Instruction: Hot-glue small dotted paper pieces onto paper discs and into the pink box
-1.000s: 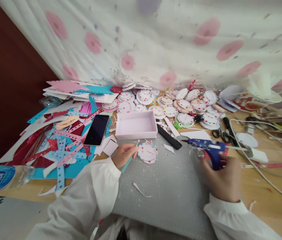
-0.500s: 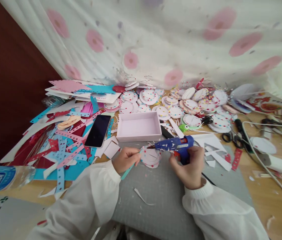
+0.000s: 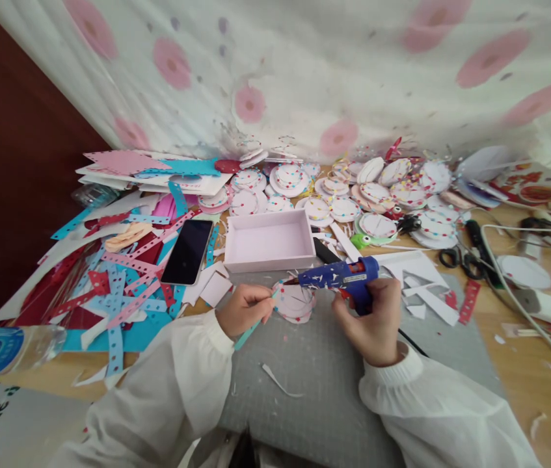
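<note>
My right hand (image 3: 375, 322) is closed around the handle of a blue glue gun (image 3: 338, 278), whose nozzle points left at a white paper disc with coloured dots (image 3: 295, 303) lying on the grey cutting mat (image 3: 324, 383). My left hand (image 3: 246, 309) pinches a thin teal strip (image 3: 248, 330) at the disc's left edge. Both arms wear white sleeves.
An open pale pink box (image 3: 269, 242) sits just behind the disc, a black phone (image 3: 187, 251) to its left. Many dotted discs (image 3: 353, 195) pile at the back. Perforated paper strips (image 3: 119, 286) lie left, scissors (image 3: 458, 257) and cables (image 3: 514, 292) right, a water bottle (image 3: 6, 348) near left.
My right hand lifted the glue gun from the mat's right side and carried it left to the disc. My left hand stayed put on the teal strip.
</note>
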`<state>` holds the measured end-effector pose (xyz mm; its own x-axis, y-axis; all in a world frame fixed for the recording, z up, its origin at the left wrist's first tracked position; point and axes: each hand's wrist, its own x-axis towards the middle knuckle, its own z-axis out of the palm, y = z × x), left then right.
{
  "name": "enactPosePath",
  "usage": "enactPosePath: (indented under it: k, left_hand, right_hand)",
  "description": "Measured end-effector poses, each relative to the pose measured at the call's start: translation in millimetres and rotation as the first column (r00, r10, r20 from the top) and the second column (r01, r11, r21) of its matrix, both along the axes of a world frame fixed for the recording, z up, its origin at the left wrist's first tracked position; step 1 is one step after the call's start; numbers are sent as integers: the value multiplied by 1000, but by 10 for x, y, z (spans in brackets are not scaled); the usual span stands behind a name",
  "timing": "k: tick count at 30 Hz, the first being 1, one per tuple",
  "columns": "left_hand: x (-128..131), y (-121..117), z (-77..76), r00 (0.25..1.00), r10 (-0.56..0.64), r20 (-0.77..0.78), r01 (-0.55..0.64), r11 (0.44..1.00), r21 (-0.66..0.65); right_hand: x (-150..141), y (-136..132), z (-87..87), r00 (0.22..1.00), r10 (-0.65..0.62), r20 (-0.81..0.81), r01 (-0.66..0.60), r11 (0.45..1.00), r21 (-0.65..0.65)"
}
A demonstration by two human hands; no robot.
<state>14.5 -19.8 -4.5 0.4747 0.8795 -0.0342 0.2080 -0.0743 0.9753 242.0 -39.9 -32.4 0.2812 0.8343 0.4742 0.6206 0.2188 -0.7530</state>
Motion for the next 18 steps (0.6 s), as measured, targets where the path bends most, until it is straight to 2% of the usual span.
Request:
enactPosePath:
  k: [8,18]
  left_hand:
    - [2,3,-16,1000,-10,11,10,1000,16]
    - [-1,6,-2,1000,-24,15,24,999,48]
  right_hand:
    - [12,-7,35,992,-33,119,30,999,23]
    - [25,-18,4,983,-58,174,51,998,41]
